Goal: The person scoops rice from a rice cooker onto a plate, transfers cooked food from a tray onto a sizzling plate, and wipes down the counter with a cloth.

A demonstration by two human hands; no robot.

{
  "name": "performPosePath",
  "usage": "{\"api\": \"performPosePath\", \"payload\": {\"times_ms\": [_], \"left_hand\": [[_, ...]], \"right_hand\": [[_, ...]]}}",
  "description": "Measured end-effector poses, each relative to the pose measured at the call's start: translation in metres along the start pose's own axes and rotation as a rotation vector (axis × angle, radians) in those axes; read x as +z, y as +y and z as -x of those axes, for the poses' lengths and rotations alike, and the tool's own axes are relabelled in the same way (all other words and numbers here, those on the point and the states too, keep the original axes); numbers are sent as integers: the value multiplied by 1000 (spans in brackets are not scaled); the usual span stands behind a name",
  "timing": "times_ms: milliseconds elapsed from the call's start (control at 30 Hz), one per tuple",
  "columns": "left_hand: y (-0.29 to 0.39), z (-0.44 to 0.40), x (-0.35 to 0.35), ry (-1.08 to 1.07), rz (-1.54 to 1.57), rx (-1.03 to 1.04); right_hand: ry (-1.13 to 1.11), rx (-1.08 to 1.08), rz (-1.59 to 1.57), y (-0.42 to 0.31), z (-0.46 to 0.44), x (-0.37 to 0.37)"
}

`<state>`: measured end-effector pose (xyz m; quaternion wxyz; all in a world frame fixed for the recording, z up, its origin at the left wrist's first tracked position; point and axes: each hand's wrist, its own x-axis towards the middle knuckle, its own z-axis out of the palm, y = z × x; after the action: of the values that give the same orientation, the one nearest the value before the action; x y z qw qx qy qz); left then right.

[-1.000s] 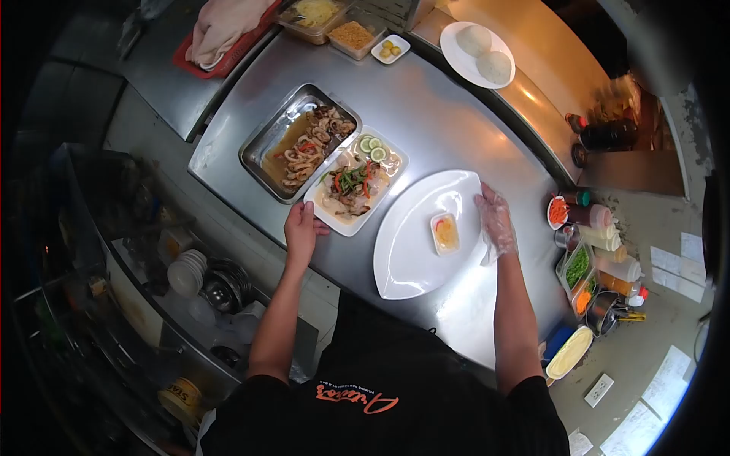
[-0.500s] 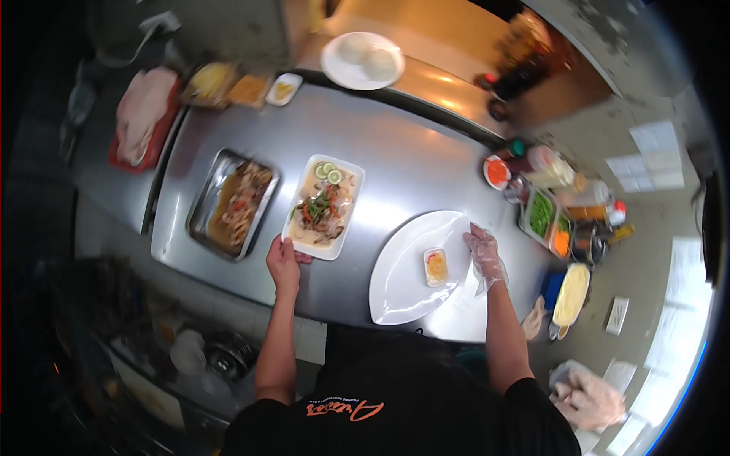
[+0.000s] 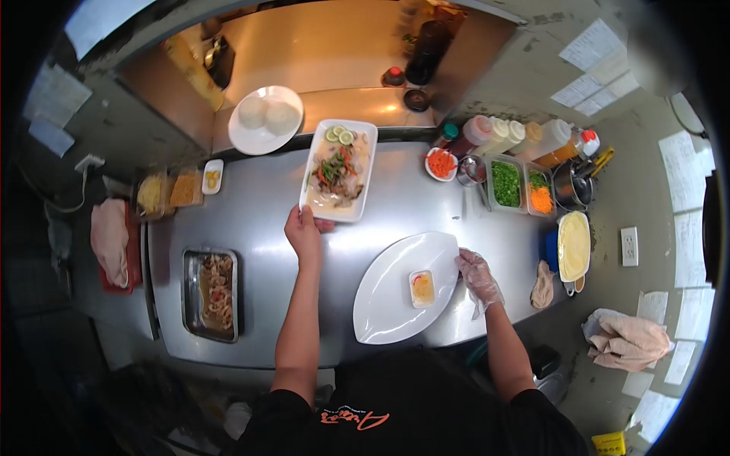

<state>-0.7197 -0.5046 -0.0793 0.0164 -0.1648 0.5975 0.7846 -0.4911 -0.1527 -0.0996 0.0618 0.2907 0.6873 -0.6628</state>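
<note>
My bare left hand (image 3: 305,234) grips the near-left corner of a white rectangular dish (image 3: 312,208). In the dish lies food in a creamy sauce, topped with green and red strips, with lime slices (image 3: 340,136) at the far end. My right hand (image 3: 477,277), in a clear plastic glove, pinches the right rim of a white leaf-shaped plate (image 3: 389,272) on the steel table. A small white sauce dish (image 3: 421,289) with yellowish liquid and red bits sits on that plate.
On the steel table (image 3: 266,296), a metal pan (image 3: 236,304) of cooked meat stands left. Two white domes rest on a round plate (image 3: 235,144) on the back shelf. Sauce bottles (image 3: 477,133) and containers of chopped greens (image 3: 504,182) line the right; a folded cloth (image 3: 542,285) lies nearby.
My left hand has carried the rectangular dish forward toward the back shelf. My right hand stays at the leaf-shaped plate's rim. The camera view has turned and shifted.
</note>
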Motion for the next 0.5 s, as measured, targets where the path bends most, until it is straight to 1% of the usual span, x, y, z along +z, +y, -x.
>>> {"api": "performPosePath", "payload": {"times_ms": [100, 167, 233, 267, 333, 433, 467, 500], "left_hand": [[-8, -44, 37, 0, 30, 78], [-14, -74, 59, 49, 12, 95], [-20, -101, 75, 47, 33, 56], [-19, -108, 83, 30, 21, 69], [-13, -122, 90, 39, -5, 109], [-7, -134, 90, -52, 90, 54], [-4, -133, 85, -83, 76, 0], [2, -126, 79, -97, 18, -15]], "right_hand": [[50, -71, 165, 4, -1, 0], [4, -58, 247, -22, 7, 5], [82, -95, 265, -2, 2, 6], [122, -95, 254, 0, 4, 9], [161, -106, 237, 0, 4, 14], [158, -147, 290, 8, -1, 9], [125, -227, 333, 22, -9, 4], [90, -165, 242, 16, -9, 4]]}}
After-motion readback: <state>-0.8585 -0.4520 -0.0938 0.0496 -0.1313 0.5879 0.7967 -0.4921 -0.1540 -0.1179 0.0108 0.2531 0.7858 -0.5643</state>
